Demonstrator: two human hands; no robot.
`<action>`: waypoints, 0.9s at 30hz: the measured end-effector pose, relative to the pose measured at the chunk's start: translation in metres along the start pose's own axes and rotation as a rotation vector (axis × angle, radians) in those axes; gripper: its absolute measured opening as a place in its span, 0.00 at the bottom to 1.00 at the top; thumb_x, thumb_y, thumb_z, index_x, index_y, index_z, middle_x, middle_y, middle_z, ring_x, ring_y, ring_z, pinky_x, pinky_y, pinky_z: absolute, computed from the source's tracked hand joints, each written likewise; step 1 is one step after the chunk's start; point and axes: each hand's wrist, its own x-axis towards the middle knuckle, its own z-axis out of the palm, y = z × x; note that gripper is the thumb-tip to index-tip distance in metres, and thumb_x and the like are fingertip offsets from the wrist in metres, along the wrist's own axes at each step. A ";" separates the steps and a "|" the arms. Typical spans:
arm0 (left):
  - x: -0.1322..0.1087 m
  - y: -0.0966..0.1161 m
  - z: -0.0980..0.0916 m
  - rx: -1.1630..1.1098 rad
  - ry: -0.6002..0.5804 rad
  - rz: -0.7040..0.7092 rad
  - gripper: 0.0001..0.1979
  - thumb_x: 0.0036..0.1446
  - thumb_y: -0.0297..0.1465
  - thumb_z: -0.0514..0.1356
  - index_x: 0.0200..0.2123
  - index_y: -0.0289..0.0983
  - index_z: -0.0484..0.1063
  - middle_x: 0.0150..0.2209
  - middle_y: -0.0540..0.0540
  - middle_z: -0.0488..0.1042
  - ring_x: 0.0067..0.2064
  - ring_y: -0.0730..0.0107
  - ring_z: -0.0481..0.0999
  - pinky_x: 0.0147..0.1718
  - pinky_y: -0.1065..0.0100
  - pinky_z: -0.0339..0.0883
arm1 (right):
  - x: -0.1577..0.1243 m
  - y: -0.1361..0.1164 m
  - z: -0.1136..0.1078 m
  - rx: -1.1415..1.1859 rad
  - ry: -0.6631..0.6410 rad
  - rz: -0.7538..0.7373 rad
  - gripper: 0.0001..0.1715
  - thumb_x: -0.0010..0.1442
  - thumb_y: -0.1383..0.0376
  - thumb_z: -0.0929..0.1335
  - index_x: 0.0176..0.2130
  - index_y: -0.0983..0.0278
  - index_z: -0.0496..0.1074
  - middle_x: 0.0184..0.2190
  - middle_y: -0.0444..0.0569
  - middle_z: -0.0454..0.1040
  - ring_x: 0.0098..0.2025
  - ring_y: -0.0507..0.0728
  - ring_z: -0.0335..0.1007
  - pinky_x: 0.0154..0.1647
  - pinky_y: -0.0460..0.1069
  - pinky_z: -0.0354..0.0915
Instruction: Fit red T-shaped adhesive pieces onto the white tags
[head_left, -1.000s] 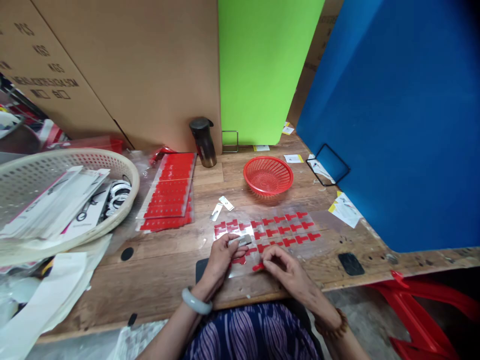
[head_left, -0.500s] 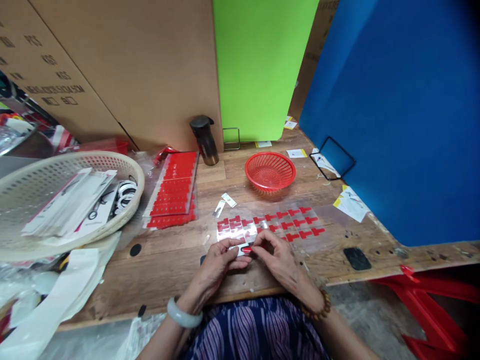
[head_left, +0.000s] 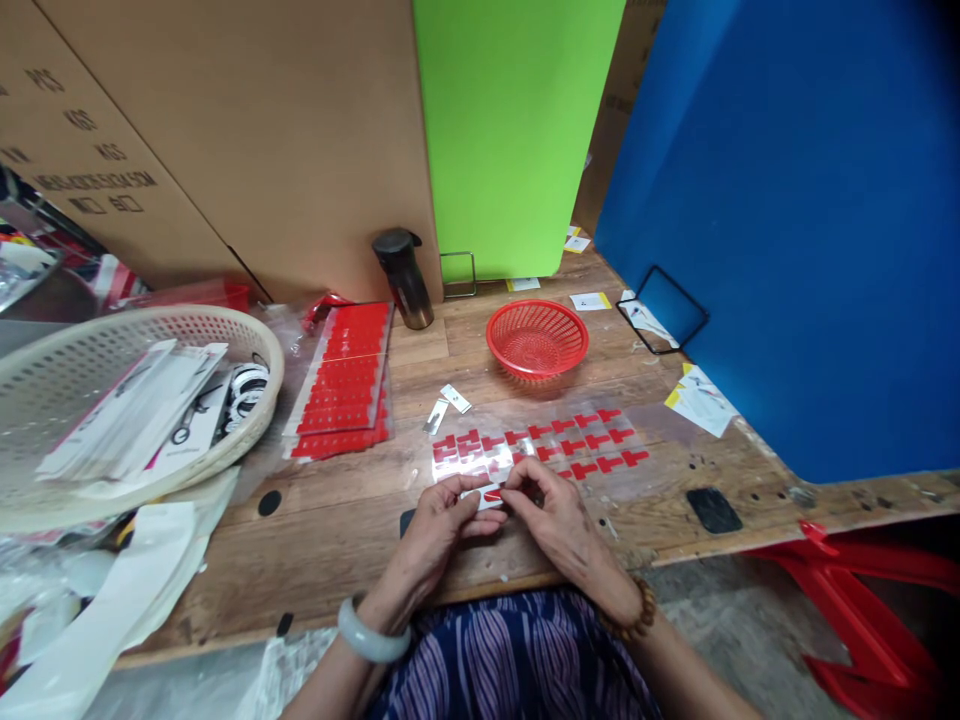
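My left hand [head_left: 448, 515] holds a small white card [head_left: 480, 495] between thumb and fingers, near the table's front edge. A red piece [head_left: 492, 495] lies on the card's right part. My right hand [head_left: 551, 510] is pinched at the card's right end, its fingertips against the red piece. Just beyond my hands lies a clear sheet [head_left: 634, 480] with rows of red T-shaped stickers [head_left: 562, 427]. Two small white cards [head_left: 456, 398] rest on the table behind the sheet's left end.
Behind the sheet stands a red basket [head_left: 537, 340]. Stacked red sheets [head_left: 345, 370], a dark bottle [head_left: 405, 280] and a cream basket [head_left: 277, 375] are to the left. Green [head_left: 510, 140] and blue panels [head_left: 787, 240] stand behind and at right, with a black wire frame [head_left: 662, 310].
The red piece now lies flatter on the white card. Both hands keep nearly the same place, and the camera view has shifted slightly.
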 end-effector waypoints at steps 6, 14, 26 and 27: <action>0.000 -0.001 0.000 -0.013 0.003 0.011 0.10 0.55 0.23 0.59 0.42 0.28 0.69 0.32 0.39 0.79 0.29 0.72 0.79 0.33 0.73 0.74 | -0.002 0.004 0.003 0.001 0.023 -0.026 0.07 0.53 0.73 0.63 0.27 0.62 0.62 0.24 0.39 0.63 0.27 0.49 0.60 0.30 0.44 0.57; 0.000 -0.001 -0.001 -0.026 0.014 0.004 0.11 0.52 0.27 0.63 0.40 0.29 0.69 0.30 0.41 0.79 0.29 0.70 0.80 0.33 0.73 0.74 | -0.001 0.005 0.005 -0.004 0.022 -0.039 0.06 0.54 0.72 0.63 0.27 0.62 0.62 0.24 0.40 0.64 0.28 0.50 0.60 0.30 0.44 0.57; 0.004 0.000 -0.003 -0.038 0.018 -0.017 0.15 0.50 0.22 0.64 0.42 0.28 0.70 0.31 0.40 0.79 0.29 0.71 0.79 0.33 0.73 0.74 | 0.001 0.003 0.006 0.020 0.007 -0.016 0.06 0.53 0.72 0.63 0.27 0.62 0.62 0.25 0.40 0.64 0.29 0.51 0.61 0.31 0.45 0.58; 0.004 0.000 -0.003 -0.038 0.016 -0.019 0.15 0.49 0.22 0.64 0.42 0.28 0.70 0.31 0.40 0.79 0.29 0.71 0.79 0.33 0.73 0.74 | 0.001 0.002 0.006 0.019 0.007 -0.017 0.06 0.53 0.72 0.63 0.27 0.62 0.62 0.25 0.41 0.64 0.29 0.51 0.61 0.32 0.45 0.58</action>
